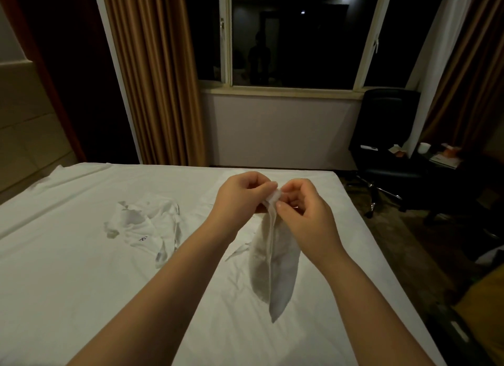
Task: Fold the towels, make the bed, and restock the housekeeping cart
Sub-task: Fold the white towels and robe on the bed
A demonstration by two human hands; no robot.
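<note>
A small white towel (274, 262) hangs above the bed, its lower point dangling close over the white sheet (81, 270). My left hand (241, 199) and my right hand (302, 210) meet at its top corner and both pinch the cloth there, fingers curled. A second crumpled white towel (147, 226) with a small dark logo lies on the sheet to the left of my left forearm.
The bed's far edge faces a window (294, 35) with tan curtains (158, 74) on either side. A black office chair (387, 145) stands off the bed's far right corner, next to a dark side table with a white cup (424, 148) and papers. Carpeted floor runs along the right.
</note>
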